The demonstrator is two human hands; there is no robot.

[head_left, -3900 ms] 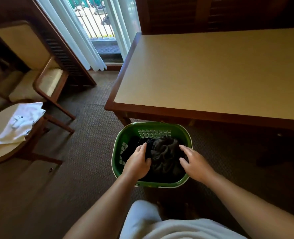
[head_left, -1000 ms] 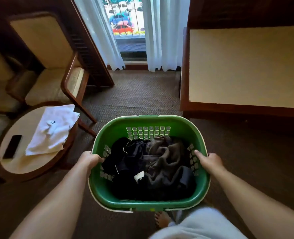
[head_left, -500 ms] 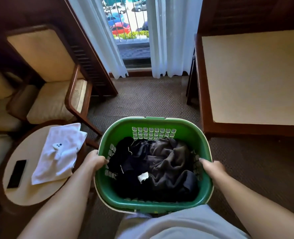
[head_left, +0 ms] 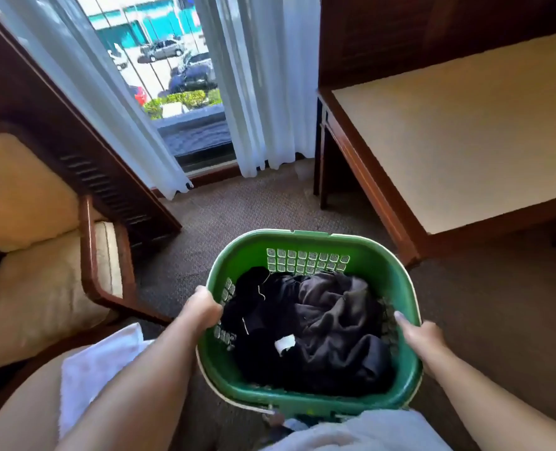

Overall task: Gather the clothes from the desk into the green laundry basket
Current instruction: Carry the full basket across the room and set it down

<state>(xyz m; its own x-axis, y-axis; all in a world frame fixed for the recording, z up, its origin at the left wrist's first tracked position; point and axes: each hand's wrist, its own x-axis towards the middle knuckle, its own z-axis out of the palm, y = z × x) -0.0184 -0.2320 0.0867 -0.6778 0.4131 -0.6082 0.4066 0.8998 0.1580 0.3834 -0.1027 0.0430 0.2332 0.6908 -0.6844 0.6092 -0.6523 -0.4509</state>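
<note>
Left hand (head_left: 201,312) and right hand (head_left: 421,333) grip the basket (head_left: 315,237) rim, fingers (head_left: 206,299) curled around it. Dark clothes (head_left: 319,327) lie inside; the surface (head_left: 465,141) stands right of the basket

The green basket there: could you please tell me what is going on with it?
A person holds the basket up in front of their body with both hands. The left hand grips its left rim and the right hand its right rim. Dark clothes lie heaped inside it. The desk stands to the right and an armchair to the left, with the basket held over the carpet between them.
</note>
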